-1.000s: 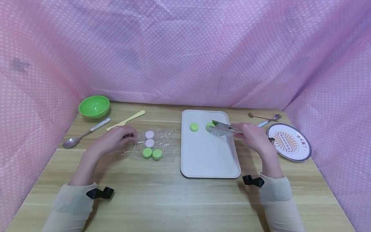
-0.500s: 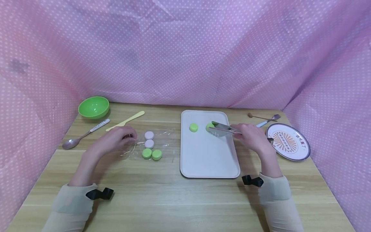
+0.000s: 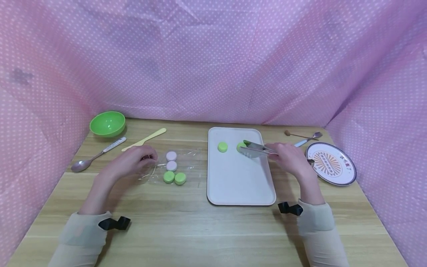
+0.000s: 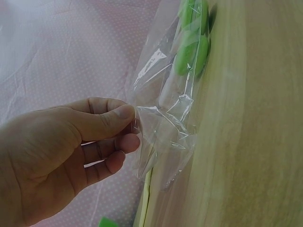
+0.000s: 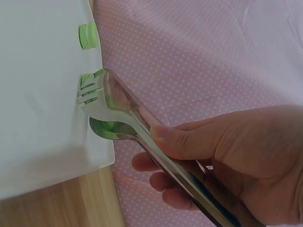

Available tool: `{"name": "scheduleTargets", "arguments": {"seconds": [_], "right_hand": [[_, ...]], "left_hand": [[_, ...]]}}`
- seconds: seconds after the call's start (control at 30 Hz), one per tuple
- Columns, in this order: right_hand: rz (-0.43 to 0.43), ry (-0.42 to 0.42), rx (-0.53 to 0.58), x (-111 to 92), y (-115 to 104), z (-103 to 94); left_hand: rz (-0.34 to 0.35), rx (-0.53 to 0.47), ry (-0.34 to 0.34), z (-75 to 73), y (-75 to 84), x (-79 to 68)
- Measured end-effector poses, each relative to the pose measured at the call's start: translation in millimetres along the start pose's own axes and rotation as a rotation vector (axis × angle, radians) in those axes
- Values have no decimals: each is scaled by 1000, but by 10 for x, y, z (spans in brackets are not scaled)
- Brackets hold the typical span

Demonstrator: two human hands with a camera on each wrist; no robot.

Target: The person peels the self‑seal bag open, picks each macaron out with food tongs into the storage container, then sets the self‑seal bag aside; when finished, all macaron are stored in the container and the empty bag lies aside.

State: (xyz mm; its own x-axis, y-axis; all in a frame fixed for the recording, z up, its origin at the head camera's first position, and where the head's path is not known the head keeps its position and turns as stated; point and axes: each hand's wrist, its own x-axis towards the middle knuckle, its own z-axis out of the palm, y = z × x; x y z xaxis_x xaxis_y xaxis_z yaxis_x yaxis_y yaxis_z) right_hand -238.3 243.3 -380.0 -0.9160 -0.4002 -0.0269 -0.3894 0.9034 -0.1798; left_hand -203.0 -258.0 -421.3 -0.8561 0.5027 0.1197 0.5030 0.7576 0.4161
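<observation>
Between thumb and fingers, my left hand pinches the edge of a clear plastic bag. Inside or on that bag lie two pale lilac macarons and two green macarons. My right hand grips metal tongs, one side fork-shaped and the other spoon-shaped. The tongs' tips are at a green macaron on the white tray; the tips partly hide it. Another green macaron sits to its left on the tray.
At left are a green bowl, a spoon and a yellow knife. A patterned plate lies at right, with a fork and a thin wooden stick behind it. Pink dotted cloth closes off the back and sides.
</observation>
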Motion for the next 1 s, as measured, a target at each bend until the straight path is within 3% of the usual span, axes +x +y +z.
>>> {"name": "scheduleTargets", "arguments": {"seconds": [0.43, 1.0], "right_hand": [[8, -7, 11, -12, 1, 39], [10, 6, -3, -18, -3, 9]], "left_hand": [[-46, -35, -23, 28, 3, -19], [-33, -35, -12, -1, 8, -9]]}}
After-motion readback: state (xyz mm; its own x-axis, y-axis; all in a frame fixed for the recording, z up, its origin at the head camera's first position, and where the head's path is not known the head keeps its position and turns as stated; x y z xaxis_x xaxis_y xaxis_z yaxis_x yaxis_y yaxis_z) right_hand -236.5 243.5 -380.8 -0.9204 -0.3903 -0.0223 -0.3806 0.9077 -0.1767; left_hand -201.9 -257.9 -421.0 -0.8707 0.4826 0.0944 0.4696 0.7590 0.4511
